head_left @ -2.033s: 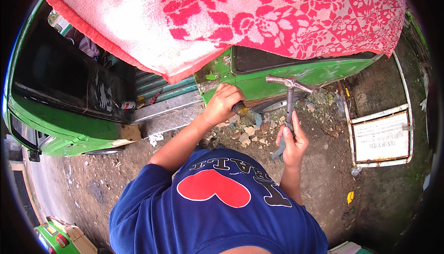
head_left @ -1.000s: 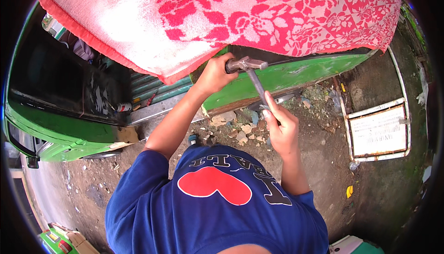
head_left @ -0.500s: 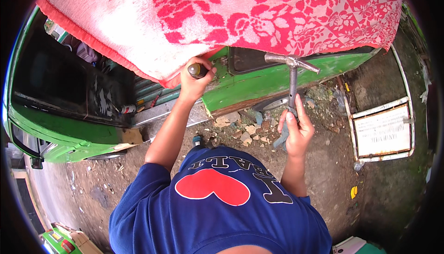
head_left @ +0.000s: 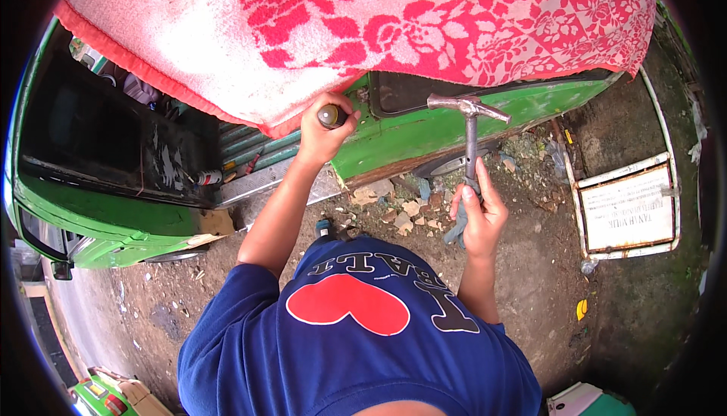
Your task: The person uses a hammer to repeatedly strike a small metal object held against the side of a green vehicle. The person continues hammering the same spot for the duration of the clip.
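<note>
My left hand (head_left: pixel 324 132) is closed around a tool with a dark, rounded handle (head_left: pixel 332 116), held against the green vehicle's side at the blanket's edge. The tool's shaft and tip are hidden, so its kind does not show. To the right, my right hand (head_left: pixel 485 223) grips a hammer (head_left: pixel 470 132) low on its grey metal handle, with the head up and the index finger stretched along the handle. A strip of grey-blue cloth (head_left: pixel 457 230) hangs at the grip. The hammer head stands in front of the green body panel (head_left: pixel 424 128), apart from my left hand.
A red and pink flowered blanket (head_left: pixel 424 26) covers the vehicle's top. At left, an open green door (head_left: pixel 113 215) stands beside the doorway sill (head_left: pixel 273 181). Broken flakes (head_left: pixel 405 208) litter the ground. A white-framed sign (head_left: pixel 628 208) stands at right.
The hammer in my right hand has shifted slightly left and down. My left hand, with the dark-handled tool, has moved a little to the right.
</note>
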